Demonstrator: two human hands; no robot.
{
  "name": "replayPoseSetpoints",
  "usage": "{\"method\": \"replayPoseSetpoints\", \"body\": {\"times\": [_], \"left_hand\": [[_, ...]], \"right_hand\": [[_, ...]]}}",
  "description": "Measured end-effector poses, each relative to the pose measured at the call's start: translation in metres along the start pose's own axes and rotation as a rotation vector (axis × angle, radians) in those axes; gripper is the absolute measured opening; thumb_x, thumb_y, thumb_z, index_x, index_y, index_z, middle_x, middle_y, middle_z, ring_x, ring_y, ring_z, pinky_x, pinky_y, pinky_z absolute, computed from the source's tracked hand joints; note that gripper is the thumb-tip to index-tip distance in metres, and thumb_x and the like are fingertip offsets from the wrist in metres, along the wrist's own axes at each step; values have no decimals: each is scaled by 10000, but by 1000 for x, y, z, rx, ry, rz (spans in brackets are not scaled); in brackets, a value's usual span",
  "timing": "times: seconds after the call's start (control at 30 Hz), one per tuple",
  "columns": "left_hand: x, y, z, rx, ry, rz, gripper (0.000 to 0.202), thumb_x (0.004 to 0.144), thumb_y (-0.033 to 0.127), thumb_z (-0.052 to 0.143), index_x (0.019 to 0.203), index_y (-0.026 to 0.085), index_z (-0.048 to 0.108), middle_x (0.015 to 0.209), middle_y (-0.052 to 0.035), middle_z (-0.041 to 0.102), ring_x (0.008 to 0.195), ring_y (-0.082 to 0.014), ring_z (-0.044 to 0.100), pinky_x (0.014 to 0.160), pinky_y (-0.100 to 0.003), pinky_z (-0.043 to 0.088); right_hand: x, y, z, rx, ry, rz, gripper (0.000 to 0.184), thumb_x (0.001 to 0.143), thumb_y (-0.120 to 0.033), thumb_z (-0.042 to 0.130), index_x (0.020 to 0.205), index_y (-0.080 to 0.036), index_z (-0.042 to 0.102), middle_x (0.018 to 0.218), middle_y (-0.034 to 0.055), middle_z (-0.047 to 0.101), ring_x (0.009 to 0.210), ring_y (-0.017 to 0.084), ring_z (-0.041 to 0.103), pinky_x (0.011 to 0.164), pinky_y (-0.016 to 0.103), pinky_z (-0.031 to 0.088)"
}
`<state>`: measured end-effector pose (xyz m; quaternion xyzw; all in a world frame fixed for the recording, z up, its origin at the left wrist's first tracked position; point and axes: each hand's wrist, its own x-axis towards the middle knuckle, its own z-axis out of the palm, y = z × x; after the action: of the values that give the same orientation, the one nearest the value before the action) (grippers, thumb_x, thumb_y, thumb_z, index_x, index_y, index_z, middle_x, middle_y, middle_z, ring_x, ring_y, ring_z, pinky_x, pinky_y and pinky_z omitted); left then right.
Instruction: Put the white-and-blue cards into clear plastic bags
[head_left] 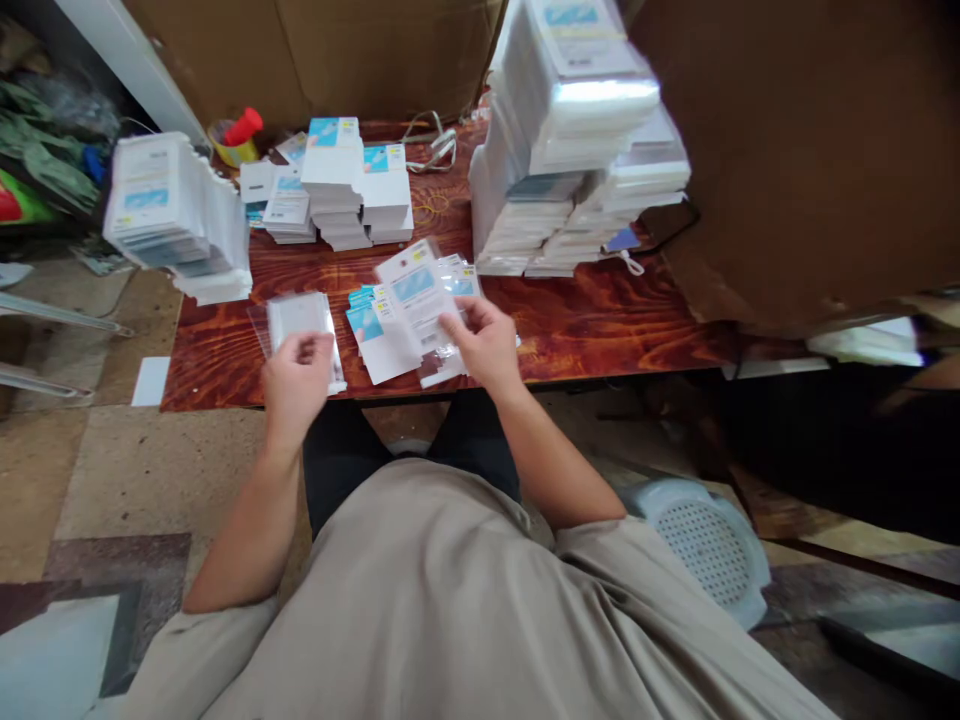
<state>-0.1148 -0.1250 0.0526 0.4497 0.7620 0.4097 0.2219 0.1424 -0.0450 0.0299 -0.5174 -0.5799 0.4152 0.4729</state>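
Observation:
My right hand [489, 343] pinches the lower right corner of a white packaged card [417, 290] with a blue panel and a hang hole, held tilted. Beneath and behind it lie more packaged cards [459, 275], partly hidden. To its left, loose blue-and-white cards [386, 345] lie fanned out on the table. My left hand [298, 385] rests over the near part of a pile of clear plastic sleeves [298, 316]. Its fingers are curled together, and whatever is between them is hidden.
Tall stacks of packaged cards stand at the right [559, 130] and left [176, 215] of the reddish wooden table [592, 330]. Shorter card stacks [334, 185] sit at the back, beside a yellow tape roll [236, 150] and a white cable [435, 145]. A plastic stool [705, 545] is at lower right.

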Motion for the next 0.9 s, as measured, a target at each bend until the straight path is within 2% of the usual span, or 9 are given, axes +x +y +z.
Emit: {"method": "replayPoseSetpoints", "body": {"times": [0.03,0.1,0.17,0.27,0.33,0.47,0.6,0.73,0.9], "left_hand": [[11,-8,-6,216,140,15,430,883,512,731,1130,161,705,1070,-144,757,1035,-316,730,1016,-493,553],[34,-24,-17,504,197,2,489,833,458,784,1179,129,677,1184,-197,732,1258,-383,640,1159,-548,437],[53,-40,-24,610,102,-75,543,781,486,825,1159,129,670,1170,-205,735,1212,-394,658,1101,-529,473],[68,-51,-29,610,6,-170,558,726,495,864,1124,157,671,1105,-168,756,1033,-347,714,954,-449,532],[70,-50,-30,590,3,-188,450,731,456,862,1043,178,693,1045,-133,771,950,-307,723,889,-400,533],[63,-42,-36,615,52,-147,237,813,421,777,897,201,757,961,-115,789,920,-299,727,855,-389,520],[54,-43,-44,599,104,-68,296,932,417,631,946,180,809,1023,-167,801,1006,-347,736,926,-444,525],[50,-50,-43,186,279,-9,236,903,351,667,977,164,791,1014,-150,797,1004,-289,753,973,-426,565],[53,-43,-27,-597,314,-203,206,764,279,793,898,149,708,795,-50,743,713,-171,740,732,-320,637]], "right_hand": [[9,6,-8,-155,100,12,345,855,-481,706,1034,-186,692,961,76,745,856,235,673,882,434,574],[22,18,-19,-488,236,50,331,835,-410,706,1057,-168,669,1032,133,728,981,304,655,964,511,530],[29,26,-23,-717,303,35,397,825,-373,701,1142,-141,643,1172,204,693,1144,374,600,1035,571,474],[27,26,-18,-769,309,-136,416,892,-380,638,1235,-145,626,1363,240,618,1270,392,537,1072,571,437],[19,18,-11,-710,141,-320,340,957,-395,592,1204,-171,664,1350,207,646,1258,356,562,1075,528,441],[-3,-6,13,-718,-434,-685,436,958,-449,691,1284,-160,686,1389,167,674,1298,342,562,1087,488,427],[-18,-22,36,-976,-745,-747,260,1014,-289,619,1158,-94,715,1294,184,699,1156,329,604,962,442,455],[-23,-29,41,-1095,-838,-767,278,1060,-156,450,1137,-63,701,1231,204,693,1088,305,609,878,405,452],[-33,-33,43,-1181,-819,-788,347,1051,-90,356,1198,-38,666,1145,222,699,1025,310,605,720,387,406]]}}
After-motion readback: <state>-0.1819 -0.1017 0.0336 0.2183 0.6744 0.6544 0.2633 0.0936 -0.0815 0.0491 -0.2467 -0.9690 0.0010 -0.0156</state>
